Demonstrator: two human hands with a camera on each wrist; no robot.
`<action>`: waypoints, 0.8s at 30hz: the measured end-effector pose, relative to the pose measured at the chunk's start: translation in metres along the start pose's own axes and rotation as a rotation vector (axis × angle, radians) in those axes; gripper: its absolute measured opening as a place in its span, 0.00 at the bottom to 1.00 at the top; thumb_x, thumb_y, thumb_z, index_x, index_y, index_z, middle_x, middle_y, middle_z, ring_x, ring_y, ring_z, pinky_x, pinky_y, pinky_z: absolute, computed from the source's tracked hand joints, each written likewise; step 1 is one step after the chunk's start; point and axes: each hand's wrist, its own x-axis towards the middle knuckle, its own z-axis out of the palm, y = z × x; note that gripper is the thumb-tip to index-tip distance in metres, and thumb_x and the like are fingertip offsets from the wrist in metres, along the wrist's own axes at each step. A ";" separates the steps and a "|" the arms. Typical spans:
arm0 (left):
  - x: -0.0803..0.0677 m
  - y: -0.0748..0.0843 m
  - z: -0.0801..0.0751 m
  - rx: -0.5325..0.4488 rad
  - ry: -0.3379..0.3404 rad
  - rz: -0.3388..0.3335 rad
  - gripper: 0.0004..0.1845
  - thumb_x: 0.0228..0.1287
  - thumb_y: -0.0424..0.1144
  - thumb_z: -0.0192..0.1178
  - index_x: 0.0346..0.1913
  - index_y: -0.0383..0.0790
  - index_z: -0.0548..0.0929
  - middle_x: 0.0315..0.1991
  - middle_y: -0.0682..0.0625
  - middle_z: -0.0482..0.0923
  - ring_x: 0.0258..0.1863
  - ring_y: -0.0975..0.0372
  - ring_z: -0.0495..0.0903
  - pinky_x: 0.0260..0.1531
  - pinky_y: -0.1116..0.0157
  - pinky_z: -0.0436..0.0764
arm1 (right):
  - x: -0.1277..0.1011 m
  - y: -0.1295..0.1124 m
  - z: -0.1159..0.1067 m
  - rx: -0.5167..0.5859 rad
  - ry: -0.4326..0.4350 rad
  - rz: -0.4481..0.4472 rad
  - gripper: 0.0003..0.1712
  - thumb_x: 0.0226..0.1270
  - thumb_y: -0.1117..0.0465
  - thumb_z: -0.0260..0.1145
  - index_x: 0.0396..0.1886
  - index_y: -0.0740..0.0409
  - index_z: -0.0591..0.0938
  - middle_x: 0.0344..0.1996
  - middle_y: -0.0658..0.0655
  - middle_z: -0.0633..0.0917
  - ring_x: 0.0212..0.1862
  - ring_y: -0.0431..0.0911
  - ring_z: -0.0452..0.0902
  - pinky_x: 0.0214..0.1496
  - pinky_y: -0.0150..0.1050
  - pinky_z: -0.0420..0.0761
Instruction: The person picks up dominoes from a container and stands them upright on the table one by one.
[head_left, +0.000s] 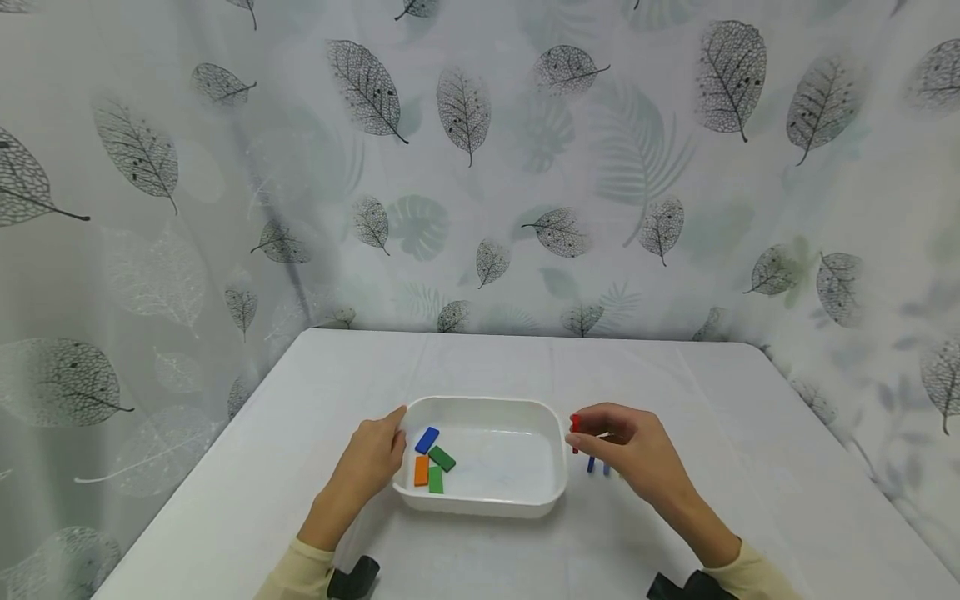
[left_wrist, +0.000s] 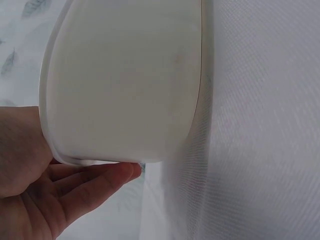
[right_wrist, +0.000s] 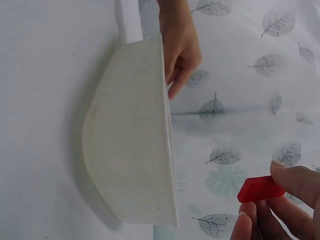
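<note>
A white plastic tray (head_left: 491, 507) stands on the table with two green blocks (head_left: 442, 458), an orange block (head_left: 422, 471) and a blue block (head_left: 427, 440) in its left part. At its left end my left hand (head_left: 367, 454) holds the rim. From the left wrist view, the fingers (left_wrist: 95, 187) lie against the outer wall just under the lip. Just outside the right rim, my right hand (head_left: 630, 442) pinches a red block (right_wrist: 260, 189) between thumb and fingertips, above the table.
Two small blue pieces (head_left: 591, 464) lie on the table beneath my right hand, partly hidden by it. The white-covered table (head_left: 480, 362) ends at a leaf-printed curtain (head_left: 480, 192) behind and at both sides.
</note>
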 end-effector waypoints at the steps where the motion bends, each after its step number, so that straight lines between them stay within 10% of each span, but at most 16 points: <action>1: 0.000 0.000 0.000 0.000 0.001 0.001 0.23 0.71 0.27 0.63 0.65 0.21 0.77 0.55 0.30 0.83 0.32 0.57 0.82 0.35 0.62 0.88 | -0.002 0.001 -0.002 -0.005 0.007 0.006 0.13 0.63 0.54 0.80 0.45 0.51 0.90 0.39 0.51 0.89 0.37 0.51 0.88 0.39 0.41 0.87; 24: 0.001 -0.003 0.001 -0.003 -0.001 -0.002 0.23 0.72 0.27 0.63 0.65 0.20 0.76 0.55 0.30 0.83 0.32 0.57 0.80 0.34 0.63 0.88 | -0.035 0.025 -0.018 -0.033 0.039 0.104 0.17 0.61 0.57 0.81 0.45 0.62 0.89 0.36 0.52 0.89 0.39 0.55 0.87 0.43 0.37 0.86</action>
